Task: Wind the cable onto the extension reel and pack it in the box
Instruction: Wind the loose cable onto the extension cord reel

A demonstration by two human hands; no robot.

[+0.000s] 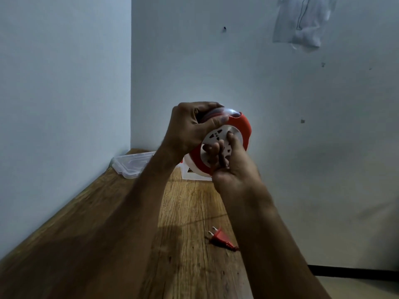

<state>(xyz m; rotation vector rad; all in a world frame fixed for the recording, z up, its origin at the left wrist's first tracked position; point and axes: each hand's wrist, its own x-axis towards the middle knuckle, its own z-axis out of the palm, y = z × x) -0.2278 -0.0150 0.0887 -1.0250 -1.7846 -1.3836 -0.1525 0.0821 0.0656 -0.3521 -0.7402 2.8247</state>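
Note:
I hold a round red extension reel with a white socket face up in the air, above the far end of the wooden table. My left hand grips its upper rim from the left. My right hand comes from below, with its fingers curled on the white face. The red plug lies on the table near the right edge, and its cable runs out of sight behind my right forearm. A clear plastic box stands on the table behind the reel, mostly hidden.
A clear plastic lid lies in the far left corner of the table against the wall. White walls close in on the left and the back. A clear plastic bag hangs on the wall at the upper right.

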